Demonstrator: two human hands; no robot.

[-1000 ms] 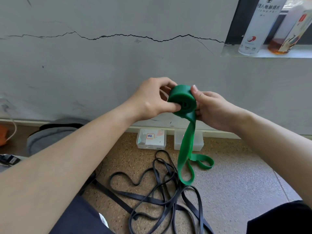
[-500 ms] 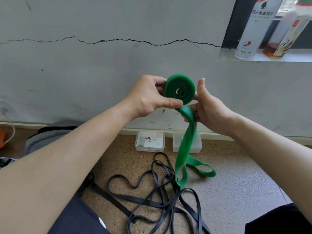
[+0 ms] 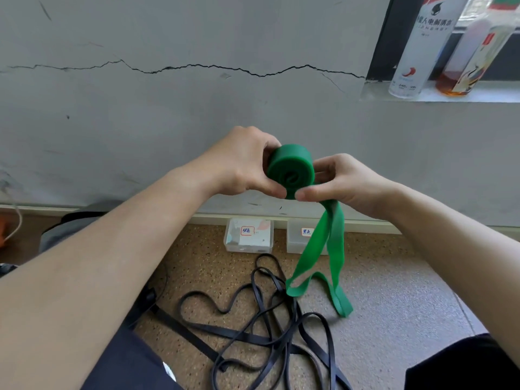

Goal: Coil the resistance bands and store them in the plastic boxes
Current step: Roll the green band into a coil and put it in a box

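We hold the rolled part of the green band (image 3: pixel 291 166) in our left hand (image 3: pixel 239 164), fingers and thumb curled round it. Our right hand (image 3: pixel 343 184) pinches the strap just beside the roll. Below the roll, the loose end hangs floorward, near the black bands (image 3: pixel 267 327) and two plastic boxes (image 3: pixel 249 235).

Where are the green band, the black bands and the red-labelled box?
green band (image 3: pixel 291 167), head view, coiled roll's outer wrap.
black bands (image 3: pixel 282 343), head view, crossing strands on the floor.
red-labelled box (image 3: pixel 253 243), head view, wall below its label.
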